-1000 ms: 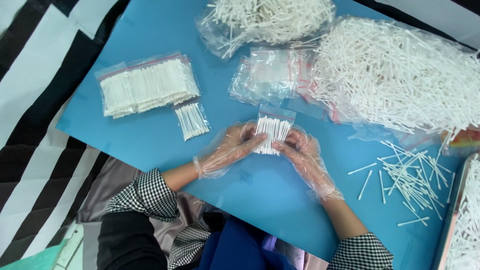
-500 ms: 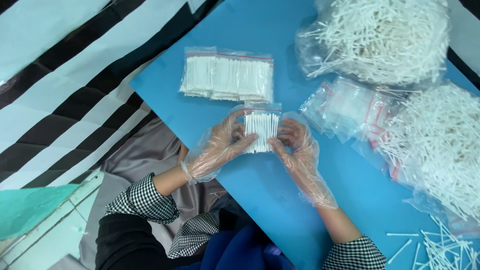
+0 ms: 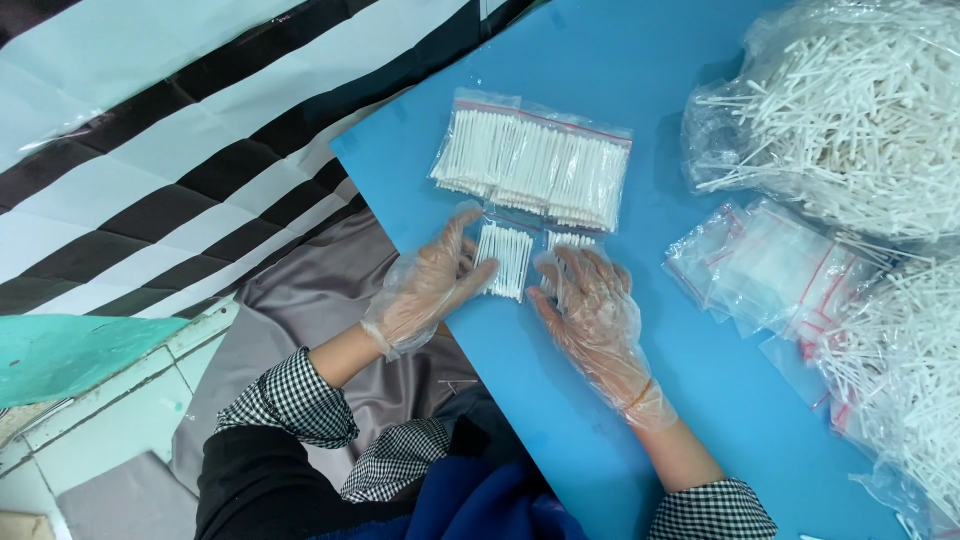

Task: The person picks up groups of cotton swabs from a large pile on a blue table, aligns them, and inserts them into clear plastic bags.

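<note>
From the head view, on the blue board (image 3: 640,120), both gloved hands rest flat with fingers spread loosely, gripping nothing. Against the fingertips of the left hand (image 3: 425,285) lies a small clear bag of white swabs (image 3: 505,260), touching them. Just beyond the fingertips of the right hand (image 3: 590,310), a second small bag (image 3: 570,240) peeks out. Farther past both sets of fingers lies a row of filled bags (image 3: 535,160). Well right of the right fingers sit empty zip bags (image 3: 770,270) and loose swab heaps (image 3: 850,110).
</note>
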